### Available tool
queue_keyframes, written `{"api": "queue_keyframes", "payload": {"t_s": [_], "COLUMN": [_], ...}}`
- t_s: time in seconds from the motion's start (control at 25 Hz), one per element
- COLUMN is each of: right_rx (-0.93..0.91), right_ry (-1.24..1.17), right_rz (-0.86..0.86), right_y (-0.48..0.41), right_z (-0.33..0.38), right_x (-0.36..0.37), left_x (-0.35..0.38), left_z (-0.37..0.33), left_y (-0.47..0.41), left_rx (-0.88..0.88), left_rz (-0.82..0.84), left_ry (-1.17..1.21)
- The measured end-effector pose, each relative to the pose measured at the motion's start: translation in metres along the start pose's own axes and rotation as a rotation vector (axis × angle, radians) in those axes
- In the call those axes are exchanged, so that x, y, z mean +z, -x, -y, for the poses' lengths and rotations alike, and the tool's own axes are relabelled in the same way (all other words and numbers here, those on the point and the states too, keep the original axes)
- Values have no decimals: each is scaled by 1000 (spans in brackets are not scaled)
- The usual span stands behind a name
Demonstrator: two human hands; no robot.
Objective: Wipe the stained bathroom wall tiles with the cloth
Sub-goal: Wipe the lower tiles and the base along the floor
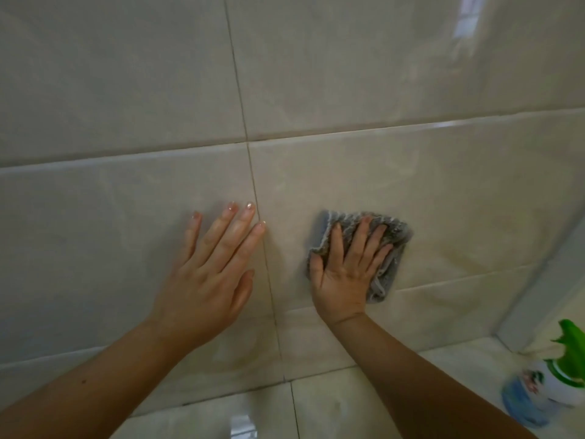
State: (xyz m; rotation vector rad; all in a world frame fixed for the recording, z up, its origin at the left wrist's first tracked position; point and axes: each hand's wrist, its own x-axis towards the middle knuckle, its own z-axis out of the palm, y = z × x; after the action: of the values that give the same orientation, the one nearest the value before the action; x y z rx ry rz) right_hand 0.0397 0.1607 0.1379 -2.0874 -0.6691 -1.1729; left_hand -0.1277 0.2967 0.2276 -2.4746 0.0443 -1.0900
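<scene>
Under the right hand [346, 267], a grey cloth [392, 231] is pressed flat on the wall tiles [411, 172], fingers spread and fairly straight (no pinch visible). The left hand [209, 274] lies just left of it, palm flat on the tile, holding nothing. Faint yellowish stains [465, 258] show right of the cloth hand. Below-right of it, a spray bottle [550, 384] (green trigger) stands on a ledge [452, 362].
</scene>
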Motion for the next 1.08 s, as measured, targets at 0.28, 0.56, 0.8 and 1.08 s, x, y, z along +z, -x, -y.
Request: {"api": "queue_keyframes", "payload": {"t_s": [0.28, 0.56, 0.8, 1.08], "right_rx": [-665, -445, 14, -759], "right_ry": [106, 168, 14, 158], "right_rz": [115, 158, -67, 177], "right_y": [62, 46, -11, 54], "right_z": [15, -88, -13, -26], "right_x": [24, -7, -4, 14], "left_x": [-1, 1, 8, 6], "left_z": [6, 5, -7, -8], "left_y": [23, 32, 29, 36], "left_rx": [-43, -52, -71, -62], "left_rz": [62, 95, 95, 125], "left_ry": [-16, -12, 6, -9]}}
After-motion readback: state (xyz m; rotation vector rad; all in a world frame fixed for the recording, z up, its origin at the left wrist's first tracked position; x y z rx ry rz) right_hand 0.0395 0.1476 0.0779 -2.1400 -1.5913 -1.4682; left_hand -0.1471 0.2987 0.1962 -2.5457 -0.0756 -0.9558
